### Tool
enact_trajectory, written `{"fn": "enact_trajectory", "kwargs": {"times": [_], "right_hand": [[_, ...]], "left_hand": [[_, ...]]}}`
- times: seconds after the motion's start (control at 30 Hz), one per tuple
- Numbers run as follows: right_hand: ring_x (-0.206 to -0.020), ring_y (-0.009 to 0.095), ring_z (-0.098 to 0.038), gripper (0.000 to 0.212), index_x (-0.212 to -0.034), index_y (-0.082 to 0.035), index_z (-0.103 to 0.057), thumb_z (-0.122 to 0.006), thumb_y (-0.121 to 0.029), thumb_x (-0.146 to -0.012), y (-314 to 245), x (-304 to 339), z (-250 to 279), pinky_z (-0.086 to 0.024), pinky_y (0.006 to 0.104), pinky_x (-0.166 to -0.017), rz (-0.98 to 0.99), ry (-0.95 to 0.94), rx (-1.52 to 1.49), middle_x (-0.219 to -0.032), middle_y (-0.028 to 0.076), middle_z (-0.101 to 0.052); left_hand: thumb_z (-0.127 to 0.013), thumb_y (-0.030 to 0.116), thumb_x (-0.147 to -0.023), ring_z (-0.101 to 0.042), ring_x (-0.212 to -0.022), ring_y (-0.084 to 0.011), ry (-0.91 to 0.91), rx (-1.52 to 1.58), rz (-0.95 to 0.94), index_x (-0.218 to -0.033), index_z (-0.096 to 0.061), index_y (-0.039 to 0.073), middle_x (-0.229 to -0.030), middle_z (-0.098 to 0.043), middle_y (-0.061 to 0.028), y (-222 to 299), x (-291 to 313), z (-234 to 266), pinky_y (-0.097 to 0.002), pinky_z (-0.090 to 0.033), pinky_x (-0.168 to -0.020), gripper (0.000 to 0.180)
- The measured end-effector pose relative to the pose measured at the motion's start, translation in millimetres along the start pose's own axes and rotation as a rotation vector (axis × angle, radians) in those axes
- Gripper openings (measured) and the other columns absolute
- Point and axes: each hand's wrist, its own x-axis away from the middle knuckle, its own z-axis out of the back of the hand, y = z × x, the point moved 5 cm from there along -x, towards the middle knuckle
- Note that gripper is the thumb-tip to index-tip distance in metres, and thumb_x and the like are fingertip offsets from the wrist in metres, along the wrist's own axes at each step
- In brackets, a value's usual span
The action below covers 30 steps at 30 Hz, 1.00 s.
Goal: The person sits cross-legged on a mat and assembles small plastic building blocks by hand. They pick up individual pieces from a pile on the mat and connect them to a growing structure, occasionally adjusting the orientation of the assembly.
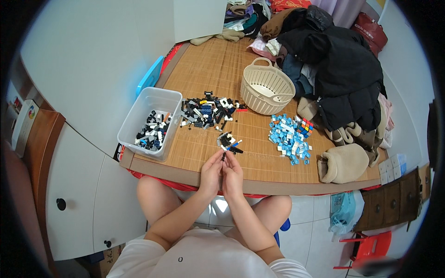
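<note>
At the near edge of the bamboo mat, my left hand (212,172) and my right hand (232,172) meet with their fingertips together. Between them they pinch a small black building-block piece (224,156); its exact shape is too small to make out. Just beyond the fingertips lies a partly built cluster of black, grey and white blocks (226,139), with a blue and a black piece beside it. Farther off spreads a loose pile of mostly black, white and grey blocks (206,111).
To the left stands a clear plastic bin (149,121) holding more blocks, its blue lid (149,76) behind it. Right of centre are a beige basket (267,86), a heap of blue and white tiles (289,138) and a puzzle cube (305,127). Dark clothes (340,69) are piled at the far right.
</note>
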Motion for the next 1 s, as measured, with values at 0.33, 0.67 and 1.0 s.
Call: {"fn": "enact_trajectory", "kwargs": {"times": [0.33,0.67,1.0], "right_hand": [[-0.118,0.018,-0.042,0.048,-0.130,0.005,-0.035,-0.038,0.009,-0.082,-17,15,-19,-0.032,0.0273,-0.100,0.011,-0.039,-0.041,-0.130,0.013,-0.042],[-0.118,0.017,-0.040,0.049,-0.131,0.005,-0.033,-0.040,0.007,-0.082,-37,30,-85,-0.031,0.0274,-0.100,-0.008,-0.211,-0.066,-0.131,0.014,-0.038],[-0.112,0.017,-0.044,0.050,-0.131,0.003,-0.034,-0.038,0.006,-0.082,-4,11,-37,-0.035,0.0279,-0.095,-0.005,-0.018,0.086,-0.125,0.012,-0.044]], "left_hand": [[-0.035,0.000,-0.084,-0.036,-0.124,-0.0214,-0.036,0.011,-0.063,-0.127,-0.036,-0.009,-0.132,-0.039,-0.0178,13,8,0,-0.0306,-0.029,-0.103,0.043],[-0.037,0.002,-0.085,-0.028,-0.129,-0.0232,-0.014,0.009,-0.171,-0.130,-0.032,-0.008,-0.135,-0.034,-0.0178,88,31,-6,-0.0315,-0.022,-0.106,0.046],[-0.038,0.001,-0.084,-0.027,-0.130,-0.0225,-0.125,-0.054,0.084,-0.131,-0.031,-0.007,-0.136,-0.033,-0.0178,33,2,12,-0.0308,-0.024,-0.104,0.048]]}}
